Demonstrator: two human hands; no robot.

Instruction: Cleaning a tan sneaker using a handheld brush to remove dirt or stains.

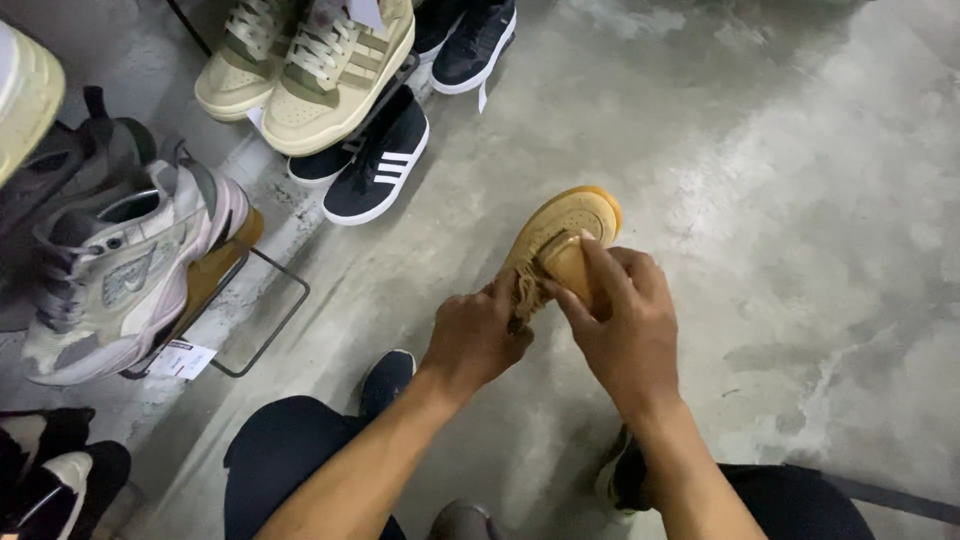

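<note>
At frame centre, above the bare concrete floor (800,200), both hands meet on a tan shoe (590,213). Left hand (475,335): closed around the shoe's near end, at the laces; fingers curled, grip firm. Right hand (625,325): closed over the tongue and upper, fingers wrapped down the far side, index finger extended along the top. Shoe is held off the floor, not resting on it. Long axis runs from the hands away and slightly to the right, toe pointing up-frame; toe cap clear of both hands. Both hands are in contact; right hand sits further forward along the axis, left hand nearer the body and the heel end, which is hidden. Below the forearms: dark trousers at both knees, a dark shoe (388,378) on the left foot, part of another at the right. Left of the hands, well apart: wire rack (270,320) carrying a grey sneaker (120,270) with a white tag beneath. Up-frame left: a beige pair (320,70) on a second rack, black striped sneaker (380,165) on the floor below, another black shoe (478,45) beyond.
</note>
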